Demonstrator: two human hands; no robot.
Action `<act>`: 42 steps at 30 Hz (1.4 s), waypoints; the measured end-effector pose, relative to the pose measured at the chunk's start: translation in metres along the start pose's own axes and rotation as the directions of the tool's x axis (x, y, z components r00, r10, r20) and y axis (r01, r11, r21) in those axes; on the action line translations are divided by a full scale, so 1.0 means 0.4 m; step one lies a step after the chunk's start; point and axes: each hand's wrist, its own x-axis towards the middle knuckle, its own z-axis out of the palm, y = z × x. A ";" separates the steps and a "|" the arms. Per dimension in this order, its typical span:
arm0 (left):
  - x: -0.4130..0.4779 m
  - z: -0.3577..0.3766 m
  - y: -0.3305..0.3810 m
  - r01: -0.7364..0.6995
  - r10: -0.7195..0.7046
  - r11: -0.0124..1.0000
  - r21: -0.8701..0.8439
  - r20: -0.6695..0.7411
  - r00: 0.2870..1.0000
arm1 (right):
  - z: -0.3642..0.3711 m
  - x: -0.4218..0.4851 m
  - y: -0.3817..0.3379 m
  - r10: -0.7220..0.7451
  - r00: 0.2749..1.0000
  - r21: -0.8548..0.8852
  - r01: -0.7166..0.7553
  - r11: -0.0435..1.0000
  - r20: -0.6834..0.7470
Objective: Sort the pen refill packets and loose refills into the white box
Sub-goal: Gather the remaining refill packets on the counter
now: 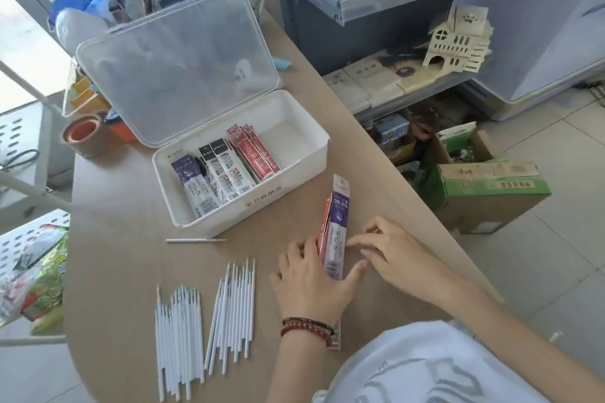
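Before the white box [248, 206], refill packets [339, 222], likely light and slippery, stood edgewise, left hand [311, 281] fingers clamped mid-stack, right hand [396, 255] fingers apart, touching.

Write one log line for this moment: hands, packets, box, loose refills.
left hand: grips packet stack on edge | right hand: touches it | white box: open, partly filled | loose refills: on table

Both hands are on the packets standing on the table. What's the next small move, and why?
Probably lift the held packets with left hand and right hand into the white box: its lid stands open, and bare floor shows beside the red packets inside.
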 end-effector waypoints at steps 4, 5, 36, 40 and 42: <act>0.008 0.007 0.007 0.051 -0.050 0.999 0.015 -0.048 0.998 | 0.001 0.005 0.016 -0.022 0.998 -0.042 0.020 0.999 -0.056; 0.011 0.008 0.004 0.058 -0.059 0.998 -0.016 -0.058 0.997 | 0.001 0.006 0.019 -0.027 0.997 -0.049 0.023 0.999 -0.073; 0.002 -0.081 -0.112 0.146 -0.160 0.243 -0.959 0.109 0.981 | 0.031 0.019 -0.134 -0.171 0.985 0.521 0.144 0.841 0.002; -0.020 -0.046 -0.135 0.172 -0.154 0.144 -0.975 0.150 0.977 | 0.042 0.023 -0.137 -0.161 0.983 0.556 0.088 0.826 0.084; -0.028 -0.032 -0.137 0.176 -0.170 0.155 -0.972 0.150 0.974 | 0.050 0.018 -0.131 -0.164 0.977 0.527 0.067 0.847 0.138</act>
